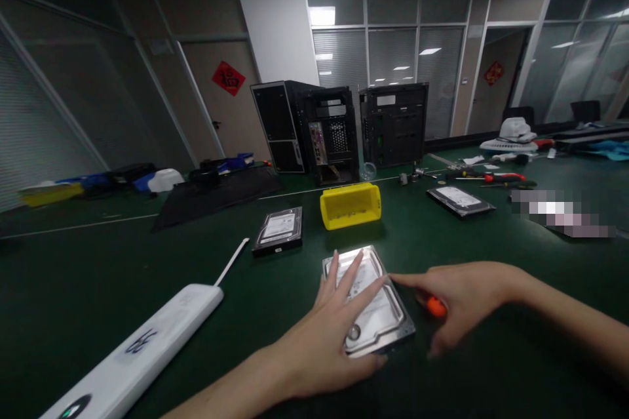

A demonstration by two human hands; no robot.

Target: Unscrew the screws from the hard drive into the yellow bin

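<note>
A silver hard drive [381, 314] lies on the green table [246, 314] right in front of me. My left hand [334, 334] rests flat on its top with the fingers spread. My right hand [459, 298] is at the drive's right edge, index finger stretched toward the drive's corner, the other fingers curled round an orange-handled tool [435, 306], most of which is hidden in the palm.
A yellow bin [350, 205] stands just beyond the drive. Two more hard drives [278, 230] [460, 200] lie left and right of it. A white power strip [147, 347] lies at lower left. Open computer cases [328, 134] stand at the back, with screwdrivers [501, 178] to their right.
</note>
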